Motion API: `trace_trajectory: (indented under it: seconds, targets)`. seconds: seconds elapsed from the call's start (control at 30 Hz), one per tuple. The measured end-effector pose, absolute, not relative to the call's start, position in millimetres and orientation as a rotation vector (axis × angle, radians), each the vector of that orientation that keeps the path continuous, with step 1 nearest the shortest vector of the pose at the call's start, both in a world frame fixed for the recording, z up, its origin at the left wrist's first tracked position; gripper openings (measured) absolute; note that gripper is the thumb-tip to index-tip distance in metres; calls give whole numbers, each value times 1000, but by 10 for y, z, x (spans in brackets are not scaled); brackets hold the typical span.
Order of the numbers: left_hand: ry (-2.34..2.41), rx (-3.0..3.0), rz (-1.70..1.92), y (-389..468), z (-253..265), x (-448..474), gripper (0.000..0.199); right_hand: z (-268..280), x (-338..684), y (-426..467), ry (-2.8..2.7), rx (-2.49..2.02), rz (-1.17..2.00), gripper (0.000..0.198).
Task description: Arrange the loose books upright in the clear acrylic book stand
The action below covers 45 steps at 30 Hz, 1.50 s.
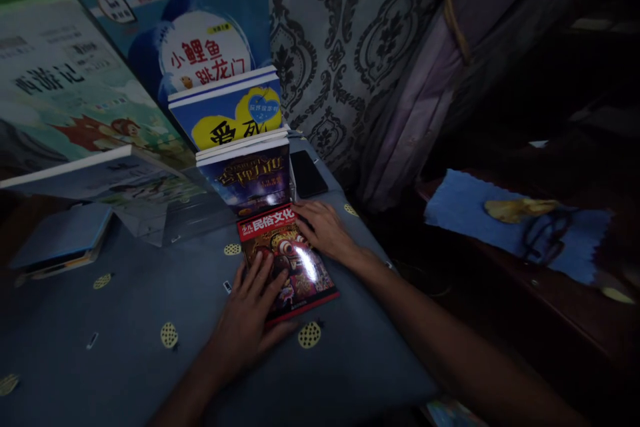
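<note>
A glossy book with a red title band (307,265) lies flat on the grey tabletop, its cover bright with a reflected light. On its lower left part rests my left hand (253,300), fingers spread over the cover. My right hand (323,228) touches the book's upper right edge with fingers stretched out. Just behind it stands a dark purple book (250,177) in a clear holder. Farther back are a blue and yellow book (227,117) and a tall blue book with a fish picture (210,20).
A pale green book (95,80) stands at the left, with blue notebooks (63,237) lying below. A dark phone (309,173) is by the wall. Right of the table, glasses (545,237) lie on a blue cloth (450,207). A curtain (425,93) hangs behind.
</note>
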<state>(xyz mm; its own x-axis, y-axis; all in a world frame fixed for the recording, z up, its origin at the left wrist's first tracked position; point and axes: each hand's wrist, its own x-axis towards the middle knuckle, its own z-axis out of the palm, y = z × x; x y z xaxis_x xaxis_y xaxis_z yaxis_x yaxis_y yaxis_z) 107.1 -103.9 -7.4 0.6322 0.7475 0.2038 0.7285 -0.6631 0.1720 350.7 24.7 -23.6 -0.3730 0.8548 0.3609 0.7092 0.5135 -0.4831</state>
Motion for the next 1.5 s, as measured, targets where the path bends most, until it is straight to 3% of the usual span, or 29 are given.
trace_trajectory:
  seconds: [0.17, 0.5, 0.97, 1.13, 1.23, 1.5]
  targets:
    - [1366, 2588, 433, -697, -75, 808, 52, -231, 3477, 259, -2186, -1299, 314, 38]
    - [1402, 2638, 763, -37, -215, 483, 41, -256, 3476, 282, -2222, -1319, 267, 41]
    - [1135, 2832, 583, -1472, 64, 705, 41, -253, 3402, 255, -2229, -1360, 248, 39]
    - [1118, 2856, 632, -1620, 129, 754, 34, -254, 3398, 266, -2228, -1352, 256, 38]
    - [1116, 2822, 618, -1488, 214, 836, 23, -272, 3434, 279, -2205, -1322, 317, 39]
    - [1211, 2716, 608, -435, 197, 1259, 22, -406, 3553, 221, -1900, -1301, 461, 40]
